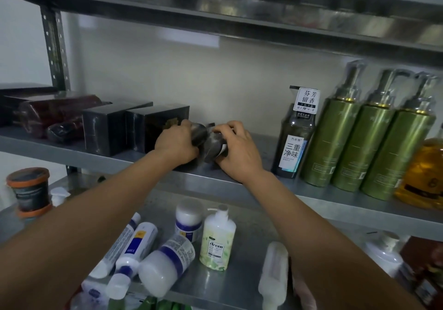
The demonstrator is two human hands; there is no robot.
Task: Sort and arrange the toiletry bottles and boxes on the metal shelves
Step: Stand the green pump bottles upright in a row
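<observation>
Centrally, the left hand [176, 142] and right hand [236, 149] curl their fingers around a dark wrapped bottle [211, 145] lying on the middle shelf [335, 202], just beside a black box [155, 127].

The bare left forearm [84, 214] and right forearm [311, 226] reach up and forward, converging at the middle. The left grip [177, 145] is knuckles-up, fingers curled round one end of a dark wrapped item [212, 148]. The right grip [238, 152] clasps the other end, fingers bent over its top
</observation>
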